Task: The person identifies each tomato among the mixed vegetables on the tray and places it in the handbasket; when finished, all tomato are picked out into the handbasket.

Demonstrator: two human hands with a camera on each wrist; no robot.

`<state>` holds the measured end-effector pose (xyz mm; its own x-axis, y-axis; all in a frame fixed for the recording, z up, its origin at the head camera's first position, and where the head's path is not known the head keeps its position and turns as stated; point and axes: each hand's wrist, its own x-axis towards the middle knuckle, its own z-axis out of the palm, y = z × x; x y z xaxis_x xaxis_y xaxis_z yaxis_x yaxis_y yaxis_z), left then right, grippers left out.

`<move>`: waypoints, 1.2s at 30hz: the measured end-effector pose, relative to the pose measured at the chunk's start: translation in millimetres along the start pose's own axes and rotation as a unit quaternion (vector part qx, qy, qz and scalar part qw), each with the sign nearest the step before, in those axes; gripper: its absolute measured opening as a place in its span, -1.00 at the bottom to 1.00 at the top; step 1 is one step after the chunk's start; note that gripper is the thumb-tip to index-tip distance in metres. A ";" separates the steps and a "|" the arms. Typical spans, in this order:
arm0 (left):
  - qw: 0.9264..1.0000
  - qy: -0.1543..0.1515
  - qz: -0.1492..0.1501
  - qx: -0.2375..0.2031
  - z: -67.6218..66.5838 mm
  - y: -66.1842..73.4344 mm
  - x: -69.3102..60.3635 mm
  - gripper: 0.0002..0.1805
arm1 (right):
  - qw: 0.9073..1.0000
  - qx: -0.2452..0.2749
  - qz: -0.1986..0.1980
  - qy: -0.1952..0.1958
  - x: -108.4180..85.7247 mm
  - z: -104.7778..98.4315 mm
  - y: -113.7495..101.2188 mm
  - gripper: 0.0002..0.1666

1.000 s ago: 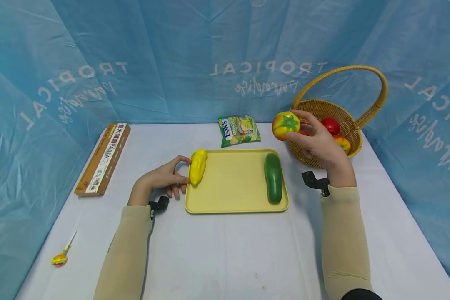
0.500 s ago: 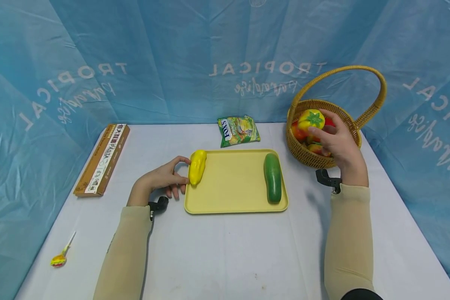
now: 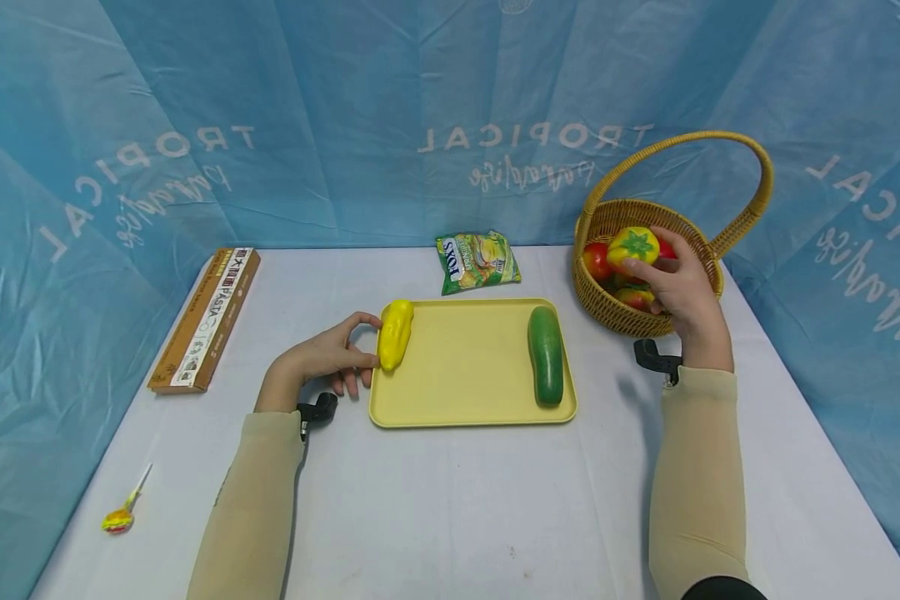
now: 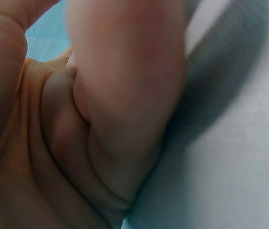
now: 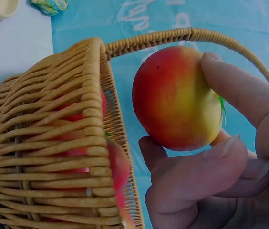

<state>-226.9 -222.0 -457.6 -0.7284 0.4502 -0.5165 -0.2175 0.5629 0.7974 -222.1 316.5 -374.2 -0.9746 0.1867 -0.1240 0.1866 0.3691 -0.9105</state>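
Note:
My right hand holds a yellow-and-red, tomato-like fruit with a green leafy top. The fruit is just above the opening of the wicker basket, clear of the rim in the right wrist view. Thumb and fingers pinch its sides. My left hand lies at the left edge of the yellow tray, index finger and thumb against the edge beside a bumpy yellow, elongated vegetable. Whether they touch the vegetable or only the tray is unclear. In the left wrist view its palm shows, fingertips hidden.
A dark green cucumber-like vegetable lies along the tray's right side. Behind the tray is a green snack packet. A brown pasta box and a lollipop lie at left. The basket holds several red fruits under a tall handle.
My right hand has carried the fruit rightward from the basket's left side to over its opening, then slightly lower. The left hand has stayed in place.

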 end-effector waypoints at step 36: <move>1.000 0.000 -0.001 0.003 -1.0 -1.5 0.8 -0.17 | 0.999 -0.012 0.023 0.024 4.5 -1.0 4.4 -0.03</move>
<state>-227.7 -223.1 -458.8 -0.7280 0.4495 -0.5177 -0.2145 0.5678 0.7947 -225.6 319.9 -378.3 -0.9579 0.2472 -0.1462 0.2348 0.3813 -0.8941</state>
